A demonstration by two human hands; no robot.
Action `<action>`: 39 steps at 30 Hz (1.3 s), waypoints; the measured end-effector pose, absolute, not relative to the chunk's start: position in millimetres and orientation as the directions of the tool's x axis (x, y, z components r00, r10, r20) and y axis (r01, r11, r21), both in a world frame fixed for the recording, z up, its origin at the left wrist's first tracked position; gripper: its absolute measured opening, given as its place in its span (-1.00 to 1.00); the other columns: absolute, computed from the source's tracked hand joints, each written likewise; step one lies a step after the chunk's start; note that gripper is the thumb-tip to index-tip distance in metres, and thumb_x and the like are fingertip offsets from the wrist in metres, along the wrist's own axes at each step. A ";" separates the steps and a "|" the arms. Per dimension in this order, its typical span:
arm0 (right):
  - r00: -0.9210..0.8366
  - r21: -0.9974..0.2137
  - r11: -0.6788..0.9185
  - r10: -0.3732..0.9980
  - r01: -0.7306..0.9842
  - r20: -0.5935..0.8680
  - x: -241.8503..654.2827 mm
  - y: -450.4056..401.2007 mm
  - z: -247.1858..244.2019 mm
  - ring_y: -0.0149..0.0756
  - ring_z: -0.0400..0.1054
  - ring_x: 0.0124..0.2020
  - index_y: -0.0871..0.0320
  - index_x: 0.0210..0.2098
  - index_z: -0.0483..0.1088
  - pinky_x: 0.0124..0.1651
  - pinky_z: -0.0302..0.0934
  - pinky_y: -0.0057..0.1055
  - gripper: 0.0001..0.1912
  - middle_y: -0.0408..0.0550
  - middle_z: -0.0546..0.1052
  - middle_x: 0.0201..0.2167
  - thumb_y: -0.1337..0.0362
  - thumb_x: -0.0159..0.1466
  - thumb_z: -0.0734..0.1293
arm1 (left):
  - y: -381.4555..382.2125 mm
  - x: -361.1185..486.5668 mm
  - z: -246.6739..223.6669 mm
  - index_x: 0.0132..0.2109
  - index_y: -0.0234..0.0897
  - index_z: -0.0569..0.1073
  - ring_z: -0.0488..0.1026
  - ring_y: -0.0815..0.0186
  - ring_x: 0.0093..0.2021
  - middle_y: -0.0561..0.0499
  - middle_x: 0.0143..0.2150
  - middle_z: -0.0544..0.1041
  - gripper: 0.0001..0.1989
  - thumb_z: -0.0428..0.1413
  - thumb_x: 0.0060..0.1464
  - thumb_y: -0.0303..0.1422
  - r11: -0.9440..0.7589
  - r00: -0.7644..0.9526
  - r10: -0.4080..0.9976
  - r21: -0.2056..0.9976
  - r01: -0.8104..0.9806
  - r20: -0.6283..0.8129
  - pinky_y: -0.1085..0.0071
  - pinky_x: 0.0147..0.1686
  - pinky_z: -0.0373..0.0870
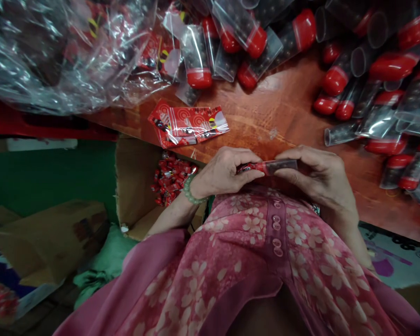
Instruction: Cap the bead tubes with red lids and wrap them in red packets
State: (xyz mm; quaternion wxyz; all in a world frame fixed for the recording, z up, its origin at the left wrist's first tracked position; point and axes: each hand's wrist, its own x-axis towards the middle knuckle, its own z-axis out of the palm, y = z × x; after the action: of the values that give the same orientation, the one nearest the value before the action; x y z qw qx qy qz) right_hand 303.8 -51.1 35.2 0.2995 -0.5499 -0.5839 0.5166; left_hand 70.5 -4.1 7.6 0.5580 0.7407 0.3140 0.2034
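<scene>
Close to my body, a transparent plastic tube (281,166) with dark contents is held level between both hands. My left hand (227,171) is closed on its red end, where shiny red printed film (248,167) shows between thumb and fingers. The thumb and fingers of my right hand (317,175) pinch the tube's transparent end. Just beyond my left hand, several flat red printed wrappers (196,122) lie overlapping on the wooden table (266,107). How far the film covers the red end is hidden by my left fingers.
Many red-capped tubes (199,60) with dark beads are heaped at the back and right (388,116). A crinkled plastic bag (91,60) of red wrappers sits back left. Below the table edge, a cardboard box (135,182) holds red-wrapped pieces (171,179).
</scene>
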 end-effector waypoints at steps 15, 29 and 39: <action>-0.019 -0.785 -0.458 0.868 -0.416 -0.496 287.9 -53.6 -3.1 -0.44 0.53 -0.58 0.11 -0.26 0.59 -0.45 0.49 -0.55 -0.64 -0.21 0.66 -0.49 0.09 0.05 0.66 | -24.5 100.8 -0.3 0.10 -0.25 0.57 0.50 -0.06 0.29 -0.24 0.19 0.61 -0.31 0.51 -0.18 -0.14 0.666 0.461 0.745 0.584 -0.464 -0.482 0.07 0.33 0.38; 0.099 -0.908 -0.345 0.921 -0.236 -0.376 280.0 -63.3 -7.8 -0.32 0.66 -0.36 0.08 -0.12 0.48 -0.21 0.59 -0.39 -0.62 -0.15 0.71 -0.32 0.01 0.22 0.54 | -18.1 135.8 -2.2 -0.33 -0.31 0.64 0.67 0.08 -0.02 -0.10 -0.26 0.72 -0.56 0.51 -0.24 -0.06 0.592 0.214 0.789 0.619 -0.516 -0.576 0.21 0.06 0.57; 0.094 -0.915 -0.337 0.927 -0.223 -0.364 261.7 -56.5 -7.5 -0.39 0.54 -0.50 0.08 -0.19 0.36 -0.37 0.45 -0.44 -0.62 -0.23 0.61 -0.50 -0.07 0.30 0.46 | -13.0 147.3 -0.2 -0.40 -0.31 0.56 0.60 0.31 -0.42 -0.09 -0.33 0.70 -0.49 0.50 -0.26 0.02 0.546 0.119 0.795 0.614 -0.570 -0.595 0.42 -0.44 0.48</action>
State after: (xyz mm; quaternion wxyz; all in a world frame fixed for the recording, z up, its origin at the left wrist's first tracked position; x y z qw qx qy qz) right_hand 261.7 -56.5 -7.5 0.4828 -0.5603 -0.3140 0.5953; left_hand 147.3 -13.0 -0.2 0.7387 0.1177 0.4766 0.4619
